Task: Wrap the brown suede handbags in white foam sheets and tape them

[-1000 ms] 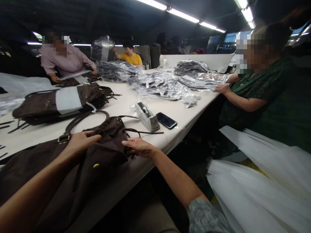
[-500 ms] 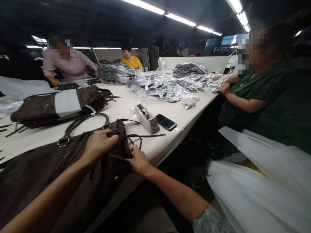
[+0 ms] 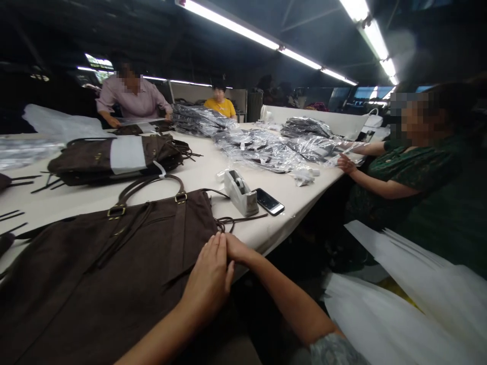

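A large dark brown bag [image 3: 125, 258] lies flat on the near side of the table, its two looped handles [image 3: 150, 190] pointing away from me. At the bag's right edge my left hand [image 3: 211, 268] rests with straight fingers against the side of the bag, touching my right hand. My right hand [image 3: 234, 247] is at the bag's upper right side, beside a bundle of thin brown straps [image 3: 226, 223]; its fingers are mostly hidden behind my left hand.
A tape dispenser [image 3: 240, 193] and a phone [image 3: 269, 201] sit beyond the bag. Stacked brown bags [image 3: 114, 157] lie at left, plastic-wrapped bags [image 3: 262, 147] farther back. Three people work around the table [image 3: 198, 162]. White sheets [image 3: 399, 299] hang at lower right.
My left hand has let go of the bag's top corner and moved right and down beside my right hand. The bag's side now lies flatter. The view has shifted slightly.
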The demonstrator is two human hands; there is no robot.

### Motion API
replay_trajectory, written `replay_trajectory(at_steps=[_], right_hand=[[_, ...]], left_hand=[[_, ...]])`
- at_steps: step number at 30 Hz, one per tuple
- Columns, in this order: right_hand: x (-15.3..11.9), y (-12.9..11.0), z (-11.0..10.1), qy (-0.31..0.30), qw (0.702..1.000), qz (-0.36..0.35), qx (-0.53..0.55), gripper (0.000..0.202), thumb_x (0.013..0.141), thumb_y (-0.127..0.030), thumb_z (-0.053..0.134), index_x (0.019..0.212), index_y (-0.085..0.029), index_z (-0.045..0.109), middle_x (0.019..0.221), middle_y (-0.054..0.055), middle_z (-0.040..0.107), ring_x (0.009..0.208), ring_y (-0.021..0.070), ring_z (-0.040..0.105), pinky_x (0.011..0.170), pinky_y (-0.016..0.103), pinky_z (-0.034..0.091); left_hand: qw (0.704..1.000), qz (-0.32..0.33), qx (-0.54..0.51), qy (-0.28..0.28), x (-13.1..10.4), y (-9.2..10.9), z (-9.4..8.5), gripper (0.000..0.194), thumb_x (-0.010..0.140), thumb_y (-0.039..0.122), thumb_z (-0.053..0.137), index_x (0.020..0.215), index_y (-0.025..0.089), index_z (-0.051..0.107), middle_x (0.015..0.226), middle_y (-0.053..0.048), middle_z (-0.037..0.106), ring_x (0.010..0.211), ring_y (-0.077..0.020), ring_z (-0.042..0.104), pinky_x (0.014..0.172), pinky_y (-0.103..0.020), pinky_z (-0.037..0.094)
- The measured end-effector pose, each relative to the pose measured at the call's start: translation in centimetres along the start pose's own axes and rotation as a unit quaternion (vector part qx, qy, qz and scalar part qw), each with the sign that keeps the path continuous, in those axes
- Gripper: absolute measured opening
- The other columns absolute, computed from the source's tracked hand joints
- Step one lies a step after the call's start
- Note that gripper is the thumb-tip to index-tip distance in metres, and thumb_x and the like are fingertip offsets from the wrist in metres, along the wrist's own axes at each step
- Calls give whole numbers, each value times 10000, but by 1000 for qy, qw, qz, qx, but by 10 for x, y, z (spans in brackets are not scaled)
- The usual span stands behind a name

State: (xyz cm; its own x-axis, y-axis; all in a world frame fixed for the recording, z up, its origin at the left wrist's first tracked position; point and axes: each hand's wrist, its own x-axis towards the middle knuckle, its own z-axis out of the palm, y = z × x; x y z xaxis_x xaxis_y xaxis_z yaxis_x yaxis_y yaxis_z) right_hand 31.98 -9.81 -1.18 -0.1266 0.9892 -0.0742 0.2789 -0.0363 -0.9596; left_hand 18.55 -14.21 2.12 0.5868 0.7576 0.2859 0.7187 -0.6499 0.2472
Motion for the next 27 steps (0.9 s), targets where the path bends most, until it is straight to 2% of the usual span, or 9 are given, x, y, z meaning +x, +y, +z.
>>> replay_trajectory(at_steps=[2, 5, 12, 15, 18, 21, 24, 25, 27], right_hand=[[-3, -5, -5, -41, 999, -16, 1, 155, 713, -177, 641, 575, -173, 571, 601, -7, 593, 703, 177, 565, 712, 291, 499], [-9, -10, -7, -49, 997, -30, 46, 122, 730, -224, 619, 625, -164, 622, 654, 8, 630, 706, 169, 567, 722, 293, 504], [6, -23, -4, 114, 980, 38, 160, 271, 701, -302, 631, 919, -157, 704, 768, 52, 677, 731, 185, 626, 776, 321, 542], [16, -28, -8, 105, 985, 21, 136, 279, 731, -347, 602, 928, -189, 720, 760, 69, 673, 738, 205, 626, 731, 323, 546], [14, -18, -20, 56, 995, 49, 72, 341, 711, -394, 626, 951, -175, 727, 653, 54, 643, 601, 203, 597, 594, 327, 517], [4, -14, -39, 109, 987, 97, -69, 453, 762, -434, 553, 1048, -124, 718, 626, 64, 654, 544, 211, 608, 610, 363, 533], [-8, -32, -43, 238, 940, 9, -245, 538, 853, -472, 448, 1190, -130, 689, 948, 158, 742, 875, 285, 710, 889, 458, 540], [-11, -39, -37, 255, 924, -46, -281, 568, 877, -492, 428, 1253, -139, 666, 1136, 177, 715, 1068, 301, 679, 1004, 474, 492], [-13, -46, -18, 214, 918, -123, -310, 632, 904, -529, 416, 1378, -148, 588, 1428, 165, 562, 1365, 294, 495, 1163, 473, 357]], left_hand=[[986, 55, 129, 89, -19, 9, 22, 611, 843, 85, 385, 1443, -26, 413, 1516, -277, 392, 1430, -341, 390, 1140, -477, 441], [956, 83, 236, 152, -31, 11, 40, 623, 824, 24, 379, 1443, -49, 398, 1509, -289, 390, 1419, -346, 395, 1140, -433, 456], [939, 135, 265, 175, 5, 8, 31, 526, 875, 62, 387, 1377, -70, 475, 1337, -311, 570, 1271, -328, 576, 1072, -443, 511], [936, 129, 272, 182, 21, 5, 40, 520, 913, 110, 386, 1388, -94, 444, 1266, -345, 598, 1213, -338, 619, 1031, -479, 525], [931, 133, 274, 200, 17, 0, 56, 509, 938, 149, 365, 1383, -79, 463, 1216, -319, 638, 1147, -338, 659, 977, -493, 542], [927, 151, 266, 215, 6, -1, 70, 467, 942, 154, 357, 1313, -51, 553, 1203, -262, 671, 1128, -319, 671, 992, -495, 518], [934, 139, 244, 222, 2, 1, 78, 442, 932, 160, 390, 1248, -68, 599, 1193, -281, 669, 1119, -324, 674, 1024, -526, 473], [937, 135, 232, 225, 2, 3, 79, 439, 932, 172, 403, 1242, -64, 607, 1183, -280, 674, 1120, -322, 672, 1027, -525, 467], [939, 140, 206, 236, 0, 3, 79, 426, 938, 213, 427, 1238, -8, 634, 1205, -236, 682, 1166, -307, 647, 1035, -500, 470]])
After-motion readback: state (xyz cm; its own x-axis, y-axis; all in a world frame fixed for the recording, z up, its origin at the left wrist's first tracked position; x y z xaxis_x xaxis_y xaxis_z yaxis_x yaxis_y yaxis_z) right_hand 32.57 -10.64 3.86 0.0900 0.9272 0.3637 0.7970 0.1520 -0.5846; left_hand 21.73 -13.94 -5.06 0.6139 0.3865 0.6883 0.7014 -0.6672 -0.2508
